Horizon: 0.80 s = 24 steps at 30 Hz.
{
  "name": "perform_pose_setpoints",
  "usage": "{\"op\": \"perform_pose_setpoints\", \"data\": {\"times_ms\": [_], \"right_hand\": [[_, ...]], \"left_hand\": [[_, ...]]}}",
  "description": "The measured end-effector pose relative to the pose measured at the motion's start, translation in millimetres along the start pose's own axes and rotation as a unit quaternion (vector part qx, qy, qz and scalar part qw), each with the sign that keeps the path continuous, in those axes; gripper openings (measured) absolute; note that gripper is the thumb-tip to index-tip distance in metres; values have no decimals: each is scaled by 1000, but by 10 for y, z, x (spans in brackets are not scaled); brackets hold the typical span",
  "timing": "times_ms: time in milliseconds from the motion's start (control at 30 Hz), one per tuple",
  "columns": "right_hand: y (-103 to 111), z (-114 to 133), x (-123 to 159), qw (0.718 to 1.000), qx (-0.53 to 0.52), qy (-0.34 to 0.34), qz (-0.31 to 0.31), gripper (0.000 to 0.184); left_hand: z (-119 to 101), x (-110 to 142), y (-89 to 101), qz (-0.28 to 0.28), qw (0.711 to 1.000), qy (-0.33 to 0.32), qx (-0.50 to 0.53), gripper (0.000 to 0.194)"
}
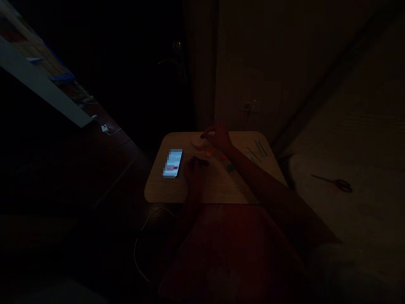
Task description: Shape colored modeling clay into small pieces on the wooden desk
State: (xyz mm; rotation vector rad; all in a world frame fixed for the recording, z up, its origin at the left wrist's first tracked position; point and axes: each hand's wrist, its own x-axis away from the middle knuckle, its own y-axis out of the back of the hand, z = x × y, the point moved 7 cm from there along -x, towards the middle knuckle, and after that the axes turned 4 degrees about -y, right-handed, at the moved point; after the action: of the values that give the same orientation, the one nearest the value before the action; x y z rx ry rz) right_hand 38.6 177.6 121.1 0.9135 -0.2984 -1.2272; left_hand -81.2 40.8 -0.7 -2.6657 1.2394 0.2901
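Observation:
The scene is very dark. My left hand (193,172) rests low over the small wooden table (218,192), fingers closed around a dark lump (202,161) whose kind I cannot make out. Farther back, my right hand (219,136) pinches a small dark piece (203,136) just above a pale round container (197,142). Near the hands lie an orange piece (209,152), a red piece (223,156) and a green piece (230,168). Left of my left hand is a phone (173,162) with its screen lit.
Several thin sticks or tools (260,147) lie at the table's right rear. Scissors (343,185) rest on a pale surface (316,162) to the right. A white cable (135,249) runs along the floor at left. Behind stand a door handle (177,63) and a wall socket (253,104).

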Motion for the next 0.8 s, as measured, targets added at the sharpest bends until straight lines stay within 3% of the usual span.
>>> {"op": "perform_pose_setpoints", "data": {"times_ms": [100, 200, 367, 467, 800], "right_hand": [[-146, -282, 398, 975, -213, -53, 12, 16], [-328, -509, 778, 941, -327, -85, 23, 8], [-467, -675, 1099, 945, -315, -89, 14, 5], [-492, -694, 1147, 945, -316, -79, 17, 6], [-434, -743, 1251, 949, -303, -77, -24, 10]], "left_hand": [[47, 7, 16, -11, 1000, 8, 3, 23], [34, 11, -28, 14, 1000, 12, 12, 19], [-40, -3, -140, 80, 997, 6, -10, 17], [-46, 2, -205, 121, 992, 8, -30, 23], [-120, 36, -271, 171, 985, -23, -31, 27]]}}
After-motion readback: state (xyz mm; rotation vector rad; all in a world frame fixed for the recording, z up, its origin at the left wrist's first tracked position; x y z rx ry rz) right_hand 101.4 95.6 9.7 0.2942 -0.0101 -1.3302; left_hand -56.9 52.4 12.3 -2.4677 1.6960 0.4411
